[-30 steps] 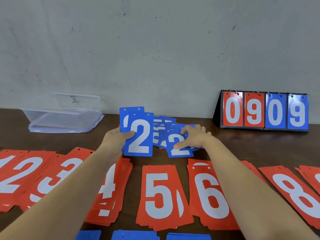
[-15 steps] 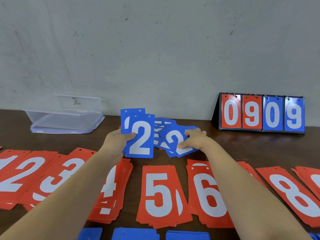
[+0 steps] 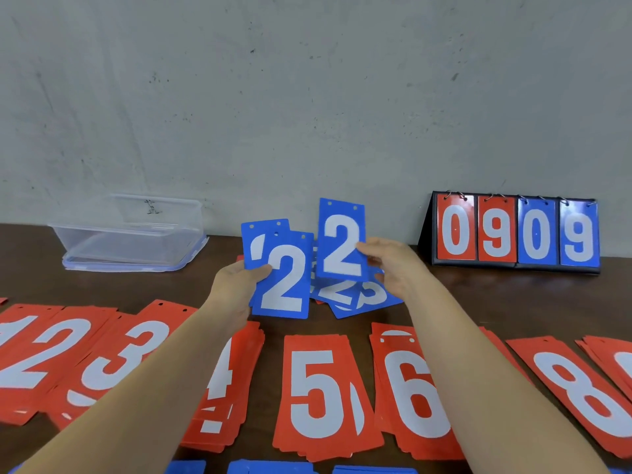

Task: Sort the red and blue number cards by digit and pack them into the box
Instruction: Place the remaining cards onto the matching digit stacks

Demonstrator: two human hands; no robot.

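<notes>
My left hand (image 3: pixel 236 285) grips a small stack of blue "2" cards (image 3: pixel 282 275), held upright above the table. My right hand (image 3: pixel 393 265) pinches a single blue "2" card (image 3: pixel 342 241), lifted upright just right of that stack. Below both lies a loose pile of blue cards (image 3: pixel 359 295) on the dark table. Red card stacks lie in a row along the near side: 1, 2 (image 3: pixel 37 357), 3 (image 3: pixel 126 360), 4 (image 3: pixel 225 384), 5 (image 3: pixel 321 395), 6 (image 3: pixel 413 395), 8 (image 3: pixel 588 391). The clear plastic box (image 3: pixel 126 234) stands empty at the back left.
A black flip scoreboard (image 3: pixel 516 234) reading 0909 stands at the back right against the grey wall. Tops of blue card stacks (image 3: pixel 270 468) show at the bottom edge. Bare dark table (image 3: pixel 102 285) lies between the box and the red row.
My right hand picked a blue "2" card off the loose pile and raised it upright beside the stack in my left hand. The left hand has stayed in place.
</notes>
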